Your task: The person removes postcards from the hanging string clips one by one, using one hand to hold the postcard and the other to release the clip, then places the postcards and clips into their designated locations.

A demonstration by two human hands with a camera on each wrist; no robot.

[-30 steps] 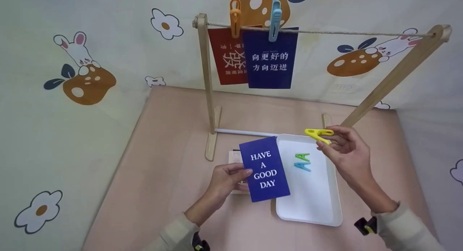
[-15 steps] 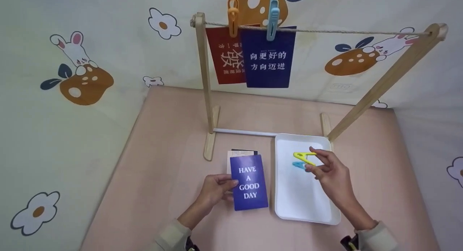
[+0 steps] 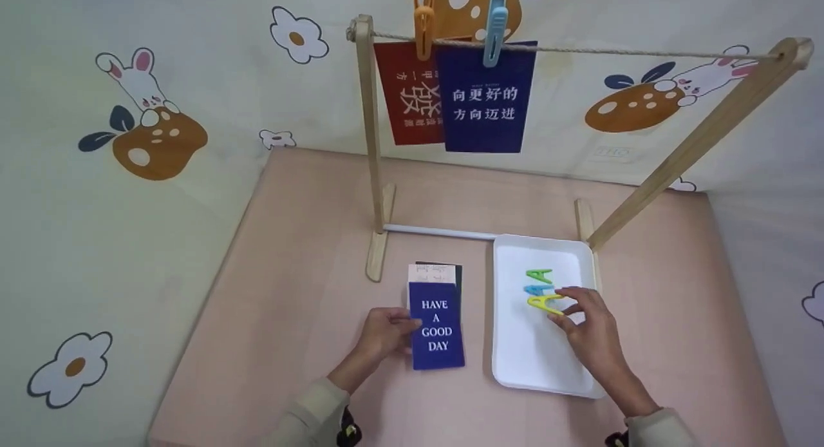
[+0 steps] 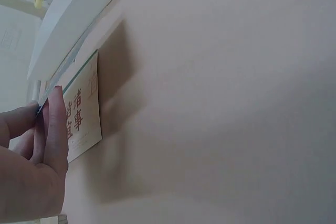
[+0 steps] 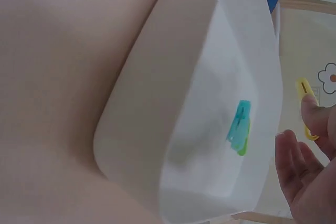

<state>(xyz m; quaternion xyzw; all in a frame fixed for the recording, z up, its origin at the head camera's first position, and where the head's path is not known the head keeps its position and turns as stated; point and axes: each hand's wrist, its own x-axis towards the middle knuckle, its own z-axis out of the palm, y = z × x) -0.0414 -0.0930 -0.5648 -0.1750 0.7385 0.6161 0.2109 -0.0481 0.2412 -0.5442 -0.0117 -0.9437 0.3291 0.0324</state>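
Observation:
Between thumb and fingers, my left hand (image 3: 386,332) holds a dark blue card (image 3: 438,328) reading "HAVE A GOOD DAY". Partly covered by it is a cream card (image 3: 432,273) with a dark-edged card under that; the left wrist view shows red characters on the cream card (image 4: 79,111). My right hand (image 3: 591,324) pinches a yellow clothespin (image 3: 542,303) by its handles, over the white tray (image 3: 547,370). A green clothespin (image 3: 539,276) and a light blue clothespin (image 3: 537,290) lie in this tray.
Behind the hands stands a wooden frame (image 3: 695,144) with a rope (image 3: 644,51) across its top. An orange clothespin (image 3: 423,25) and a blue clothespin (image 3: 496,28) hold a red card (image 3: 412,99) and a blue card (image 3: 486,102) on the rope. A patterned backdrop (image 3: 212,241) surrounds the table.
The left hand has brought the blue card down and left, off the tray's edge and over the cream card. The right hand has lowered the yellow clothespin leftward over the tray.

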